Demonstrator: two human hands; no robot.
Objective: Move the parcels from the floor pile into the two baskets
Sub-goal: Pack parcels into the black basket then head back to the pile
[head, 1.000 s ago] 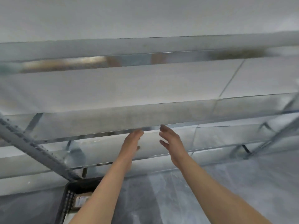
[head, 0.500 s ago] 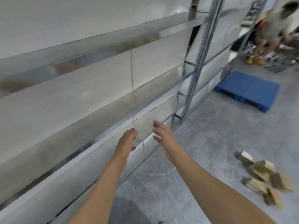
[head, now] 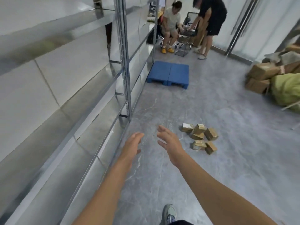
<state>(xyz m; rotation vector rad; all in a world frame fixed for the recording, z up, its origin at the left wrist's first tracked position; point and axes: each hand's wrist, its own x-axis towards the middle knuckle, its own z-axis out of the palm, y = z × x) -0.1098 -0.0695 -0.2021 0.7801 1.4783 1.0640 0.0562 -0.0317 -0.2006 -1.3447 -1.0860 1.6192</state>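
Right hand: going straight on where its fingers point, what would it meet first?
Probably bare floor near the foot of the shelf upright, though depth is unclear. The right hand points left of the parcel pile, so it would miss it.

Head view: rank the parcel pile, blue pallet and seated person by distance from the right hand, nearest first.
1. parcel pile: on the floor, just right of the right hand.
2. blue pallet: farther ahead, on the floor beside the shelving.
3. seated person: at the far end of the aisle, beyond the pallet.
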